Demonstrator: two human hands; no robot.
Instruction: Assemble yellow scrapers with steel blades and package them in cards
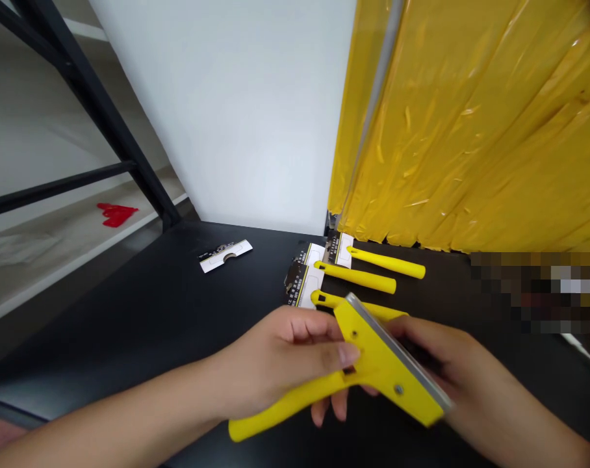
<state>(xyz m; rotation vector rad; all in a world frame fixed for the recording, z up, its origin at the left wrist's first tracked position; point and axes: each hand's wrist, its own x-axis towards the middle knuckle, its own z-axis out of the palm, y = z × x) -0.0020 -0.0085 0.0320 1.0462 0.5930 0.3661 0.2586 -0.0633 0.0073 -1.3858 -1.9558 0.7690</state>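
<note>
A yellow scraper [368,364] with a grey metal edge strip and two screws is held up in front of me, tilted. My left hand [295,357] is closed round its neck, thumb on the near face, with the handle pointing down to the left. Behind the metal edge is my right hand [451,364], its fingers curled against the back of the head and mostly hidden. Beyond my hands lie several yellow handles [360,277] with black-and-white cards [312,286] at their left ends. A loose white-and-black card [225,256] with a notch lies further left.
Everything rests on a black tabletop [168,312]. A white panel [241,117] and a yellow plastic-wrapped stack [480,130] stand along the back. At left are a black metal frame [95,117] and a shelf with a red piece [115,214]. A blurred patch sits at right.
</note>
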